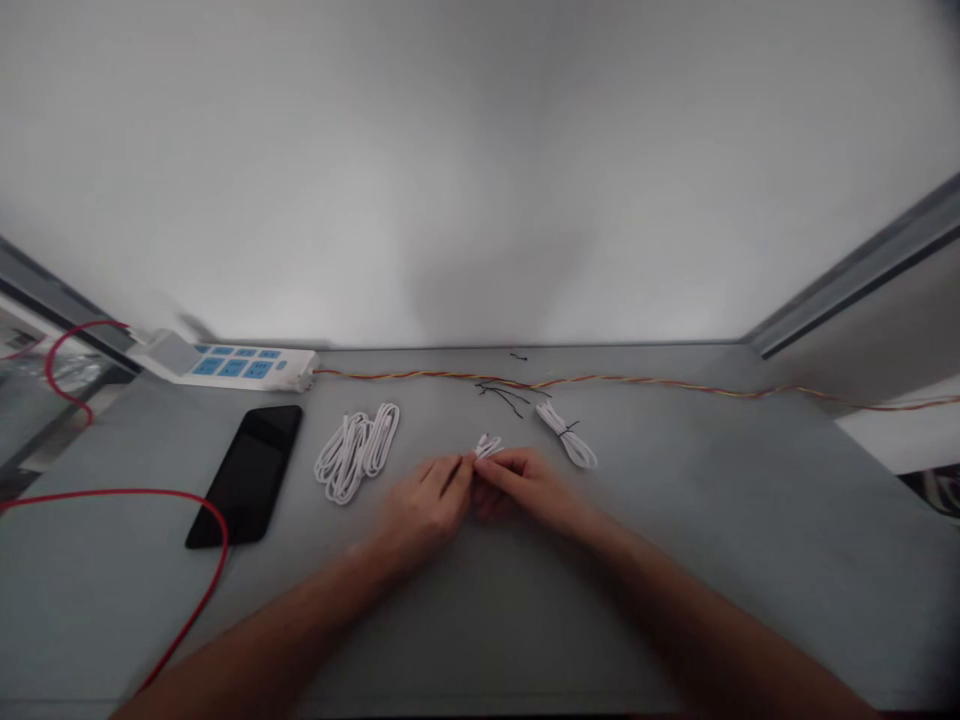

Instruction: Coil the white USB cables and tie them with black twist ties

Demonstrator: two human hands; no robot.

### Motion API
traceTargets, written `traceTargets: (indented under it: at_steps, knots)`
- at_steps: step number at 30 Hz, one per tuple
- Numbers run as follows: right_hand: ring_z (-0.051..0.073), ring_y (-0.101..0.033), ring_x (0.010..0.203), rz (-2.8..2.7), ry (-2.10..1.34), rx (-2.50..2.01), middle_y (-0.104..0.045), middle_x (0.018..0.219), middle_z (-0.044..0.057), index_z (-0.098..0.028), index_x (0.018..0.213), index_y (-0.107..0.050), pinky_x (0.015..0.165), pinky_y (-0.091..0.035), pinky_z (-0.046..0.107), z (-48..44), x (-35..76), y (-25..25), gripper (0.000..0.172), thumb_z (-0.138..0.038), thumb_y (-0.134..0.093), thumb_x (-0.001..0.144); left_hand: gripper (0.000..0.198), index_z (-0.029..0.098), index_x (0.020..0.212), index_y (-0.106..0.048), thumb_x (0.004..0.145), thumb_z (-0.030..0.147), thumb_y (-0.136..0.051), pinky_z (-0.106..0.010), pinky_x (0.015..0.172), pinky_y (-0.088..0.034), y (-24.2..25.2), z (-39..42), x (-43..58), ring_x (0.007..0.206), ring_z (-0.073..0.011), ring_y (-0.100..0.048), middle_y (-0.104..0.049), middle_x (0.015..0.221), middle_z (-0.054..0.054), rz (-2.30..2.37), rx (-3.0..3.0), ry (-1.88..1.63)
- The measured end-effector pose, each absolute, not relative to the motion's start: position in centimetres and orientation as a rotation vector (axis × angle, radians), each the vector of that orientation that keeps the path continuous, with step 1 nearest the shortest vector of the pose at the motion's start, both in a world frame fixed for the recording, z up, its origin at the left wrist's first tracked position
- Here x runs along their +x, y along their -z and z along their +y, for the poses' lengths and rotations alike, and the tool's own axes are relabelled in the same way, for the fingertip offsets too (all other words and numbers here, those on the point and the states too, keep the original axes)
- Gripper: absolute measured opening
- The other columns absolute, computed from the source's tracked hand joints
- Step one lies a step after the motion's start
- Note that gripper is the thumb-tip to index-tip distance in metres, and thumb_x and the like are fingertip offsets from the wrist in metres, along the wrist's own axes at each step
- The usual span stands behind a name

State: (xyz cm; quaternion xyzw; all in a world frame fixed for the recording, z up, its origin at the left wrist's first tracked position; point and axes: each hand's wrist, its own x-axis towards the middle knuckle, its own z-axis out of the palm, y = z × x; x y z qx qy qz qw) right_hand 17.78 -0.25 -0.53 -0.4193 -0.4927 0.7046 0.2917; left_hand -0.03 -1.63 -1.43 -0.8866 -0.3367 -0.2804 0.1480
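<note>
My left hand [424,505] pinches a thin black twist tie [451,477] between its fingers. My right hand [525,490] grips a small coiled white cable [487,447], whose loops stick out past my fingertips. Both hands meet at the cable, and the fingers hide most of it. Farther right lies a white cable coil [566,437] bound with a black tie. Left of my hands sits a larger bundle of white cable [356,453]. A few loose black twist ties [502,397] lie beyond my fingers.
A black smartphone [247,476] lies face up on the grey table [712,520], left of the bundle. A red cable [127,491] curves around it. Along the back edge run a blue-and-white power strip [225,366] and a twisted orange-yellow wire [600,381].
</note>
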Motion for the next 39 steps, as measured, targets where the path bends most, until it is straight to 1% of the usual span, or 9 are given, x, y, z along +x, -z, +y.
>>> traceTargets:
  at_steps: [3,12,16,21,25,27,31,35,39]
  knots:
    - [0.011,-0.06,0.056,-1.289,-1.885,-1.11,-0.063,0.063,0.0,-0.014,0.07,-0.064,0.058,-0.05,0.025,-0.2,17.7,0.6,0.051,-0.065,-0.064,0.069,0.024,0.008,0.109,-0.06,0.089,0.012,-0.047,-0.033,0.074,-0.058,1.4,-1.7,0.1,0.08,-0.0207,-0.067,-0.07,0.093,-0.013,-0.974,-2.545,0.834]
    - [0.01,-0.061,0.056,-1.226,-1.906,-1.079,-0.066,0.064,0.001,-0.014,0.071,-0.067,0.058,-0.051,0.024,0.0,17.9,0.7,0.044,-0.057,-0.072,0.066,0.032,0.007,0.119,-0.057,0.09,0.012,-0.046,-0.034,0.076,-0.059,1.0,-1.8,0.2,0.083,-0.0216,-0.068,-0.07,0.095,-0.014,-0.978,-2.56,0.911]
    - [0.012,-0.063,0.059,-1.233,-1.875,-1.113,-0.067,0.066,0.002,-0.014,0.074,-0.068,0.062,-0.052,0.027,0.3,18.3,0.6,0.042,-0.055,-0.072,0.066,0.038,0.01,0.126,-0.053,0.09,0.015,-0.047,-0.035,0.079,-0.058,0.7,-2.1,0.4,0.089,-0.0225,-0.067,-0.069,0.103,-0.015,-1.053,-2.597,0.963]
    - [0.015,-0.065,0.064,-1.43,-1.594,-1.205,-0.07,0.069,0.003,-0.016,0.08,-0.074,0.065,-0.053,0.029,0.5,18.7,0.3,0.033,-0.048,-0.066,0.075,0.043,0.011,0.132,-0.048,0.089,0.013,-0.046,-0.035,0.088,-0.056,0.6,-2.2,0.3,0.104,-0.0227,-0.065,-0.064,0.12,-0.017,-1.096,-2.685,1.023]
    - [0.018,-0.067,0.071,-1.585,-1.266,-1.31,-0.073,0.075,0.004,-0.021,0.084,-0.076,0.068,-0.052,0.03,0.3,18.8,0.4,0.025,-0.039,-0.06,0.082,0.046,0.013,0.135,-0.045,0.089,0.013,-0.048,-0.037,0.091,-0.055,0.9,-1.9,0.2,0.109,-0.022,-0.063,-0.062,0.125,-0.015,-1.151,-2.728,1.057]
    - [0.02,-0.068,0.075,-1.578,-1.206,-1.331,-0.074,0.078,0.004,-0.022,0.088,-0.077,0.071,-0.053,0.032,0.2,18.8,0.5,0.024,-0.039,-0.06,0.082,0.048,0.015,0.136,-0.042,0.088,0.012,-0.047,-0.038,0.093,-0.054,1.0,-1.8,0.2,0.112,-0.021,-0.061,-0.062,0.126,-0.013,-1.176,-2.766,1.082]
    - [0.022,-0.07,0.079,-1.444,-1.241,-1.315,-0.076,0.084,0.004,-0.023,0.09,-0.077,0.076,-0.055,0.036,0.3,18.6,0.2,0.024,-0.039,-0.064,0.078,0.053,0.016,0.14,-0.037,0.088,0.012,-0.048,-0.038,0.094,-0.054,1.0,-1.9,0.3,0.114,-0.0213,-0.061,-0.06,0.129,-0.014,-1.25,-2.813,1.128]
    - [0.023,-0.07,0.08,-1.323,-1.31,-1.299,-0.076,0.082,0.004,-0.023,0.084,-0.077,0.077,-0.056,0.038,0.3,18.5,-0.3,0.023,-0.04,-0.067,0.073,0.057,0.017,0.142,-0.032,0.088,0.013,-0.049,-0.035,0.088,-0.057,1.2,-2.0,0.3,0.111,-0.0209,-0.063,-0.059,0.13,-0.015,-1.287,-2.869,1.121]
    - [0.021,-0.07,0.077,-1.195,-1.39,-1.289,-0.075,0.082,0.004,-0.021,0.085,-0.076,0.077,-0.055,0.038,0.6,18.7,-0.2,0.027,-0.04,-0.072,0.067,0.058,0.015,0.143,-0.03,0.088,0.014,-0.047,-0.034,0.09,-0.055,1.3,-2.1,0.4,0.114,-0.0202,-0.06,-0.058,0.131,-0.014,-1.24,-2.873,1.041]
